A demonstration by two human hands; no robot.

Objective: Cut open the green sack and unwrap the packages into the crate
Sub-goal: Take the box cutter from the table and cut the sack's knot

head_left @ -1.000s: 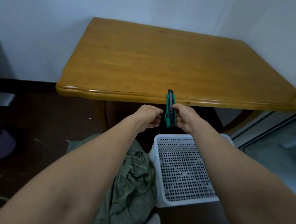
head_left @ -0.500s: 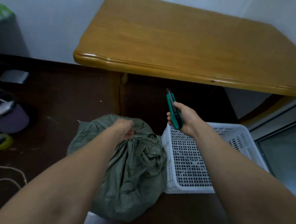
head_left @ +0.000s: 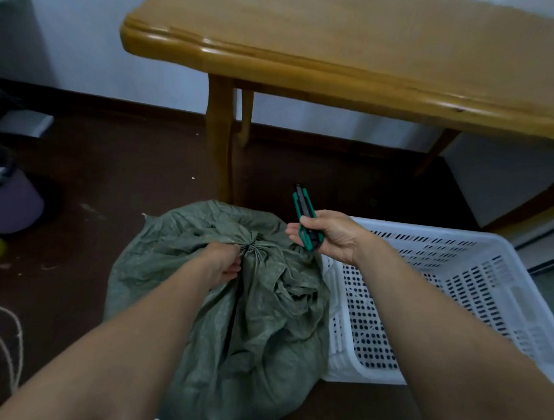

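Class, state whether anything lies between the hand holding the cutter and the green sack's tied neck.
Nothing visible does. The right hand holds the cutter just right of the tied neck; the left hand grips the green sack on the neck's far side.

Dim, soft light down here, no hard shadows; a pale sheen runs along the table (head_left: pixel 342 74) edge, and the floor (head_left: pixel 125 174) beneath it goes nearly black. The white crate (head_left: pixel 459 286) stands brightest on the right. The green sack (head_left: pixel 262 322) looks murky, and my forearms (head_left: pixel 114 362) swell and soften at the near corners.
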